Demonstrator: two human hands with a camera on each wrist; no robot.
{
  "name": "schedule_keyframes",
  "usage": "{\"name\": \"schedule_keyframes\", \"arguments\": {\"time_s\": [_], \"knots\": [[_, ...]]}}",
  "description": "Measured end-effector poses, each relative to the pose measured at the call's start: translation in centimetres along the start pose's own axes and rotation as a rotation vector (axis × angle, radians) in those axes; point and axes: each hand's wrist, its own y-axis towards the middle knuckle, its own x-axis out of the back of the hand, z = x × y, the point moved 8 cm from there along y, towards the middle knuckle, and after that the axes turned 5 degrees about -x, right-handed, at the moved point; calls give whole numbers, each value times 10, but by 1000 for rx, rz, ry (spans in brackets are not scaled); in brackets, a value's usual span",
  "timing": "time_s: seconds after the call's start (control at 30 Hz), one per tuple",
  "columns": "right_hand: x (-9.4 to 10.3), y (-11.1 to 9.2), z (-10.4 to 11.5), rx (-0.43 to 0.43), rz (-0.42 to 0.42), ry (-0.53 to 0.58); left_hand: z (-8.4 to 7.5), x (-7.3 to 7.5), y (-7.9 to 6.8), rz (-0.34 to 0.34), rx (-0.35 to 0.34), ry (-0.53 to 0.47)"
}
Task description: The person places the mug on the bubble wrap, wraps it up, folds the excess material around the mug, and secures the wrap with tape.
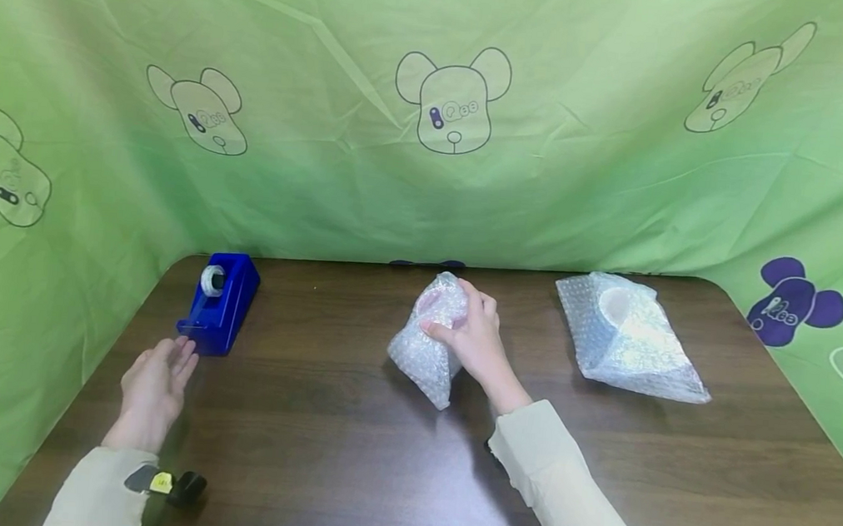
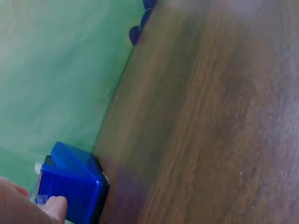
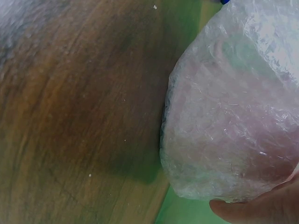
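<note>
My right hand (image 1: 477,335) grips a bundle in bubble wrap (image 1: 425,347) at mid-table, thumb on its near face and fingers round its right side. Something pinkish shows through the wrap; its kind is not clear. In the right wrist view the bubble wrap (image 3: 233,116) fills the right side, with the thumb (image 3: 257,210) along its lower edge. My left hand (image 1: 155,386) reaches to the front of a blue tape dispenser (image 1: 230,305), fingers fairly straight. In the left wrist view a clear tape end (image 2: 41,199) lies between thumb and fingers, apparently not pinched.
Another bubble-wrap package (image 1: 629,340) with a white round object inside lies at the back right of the brown wooden table (image 1: 343,473). A green printed cloth (image 1: 309,170) hangs behind the table and along its sides.
</note>
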Motion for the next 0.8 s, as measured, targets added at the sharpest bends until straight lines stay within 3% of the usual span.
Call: {"name": "schedule_keyframes", "arguments": {"time_s": [0.13,0.37,0.6,0.8], "knots": [[0,0,0,2,-1,-5,0,2,1,4,16,3],[0,-1,1,1,0,-4,-1,13,1,-47,52,1],[0,-1,1,3,0,-2,-3,14,1,-38,0,54],[0,-1,0,0,-2,-3,-3,10,2,33,-8,120]]}}
